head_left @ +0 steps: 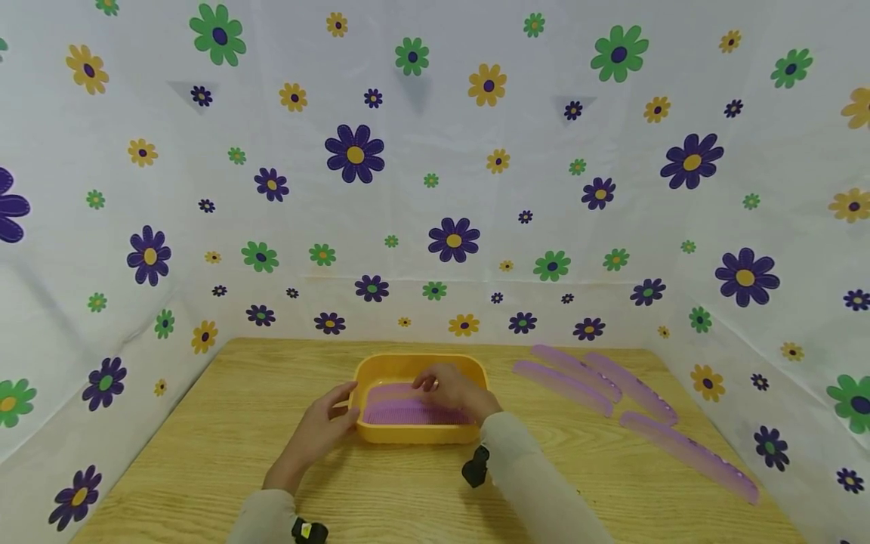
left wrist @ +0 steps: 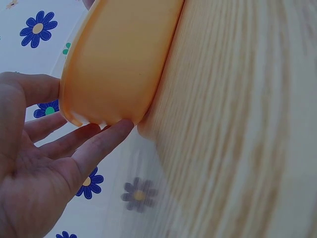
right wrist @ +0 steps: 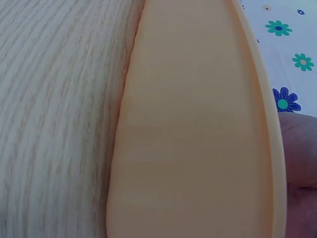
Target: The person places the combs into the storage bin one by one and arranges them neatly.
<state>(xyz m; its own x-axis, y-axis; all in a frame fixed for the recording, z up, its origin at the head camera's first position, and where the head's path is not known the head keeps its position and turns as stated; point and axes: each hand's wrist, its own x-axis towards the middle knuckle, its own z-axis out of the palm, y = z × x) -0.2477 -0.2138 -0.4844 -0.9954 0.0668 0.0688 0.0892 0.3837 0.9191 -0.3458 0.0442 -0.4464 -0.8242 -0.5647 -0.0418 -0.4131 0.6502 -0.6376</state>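
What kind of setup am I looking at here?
Probably a staged recording booth, not a home: flower-print sheets wall in a bare wooden table on three sides, with only an orange tray and purple combs set out.

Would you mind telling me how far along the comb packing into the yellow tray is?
Done: at least one purple comb lies in the yellow tray. In hand: the right hand reaches into the tray over the comb, while the left hand rests against the tray's left side. Left: four purple combs lie on the wooden table to the right.
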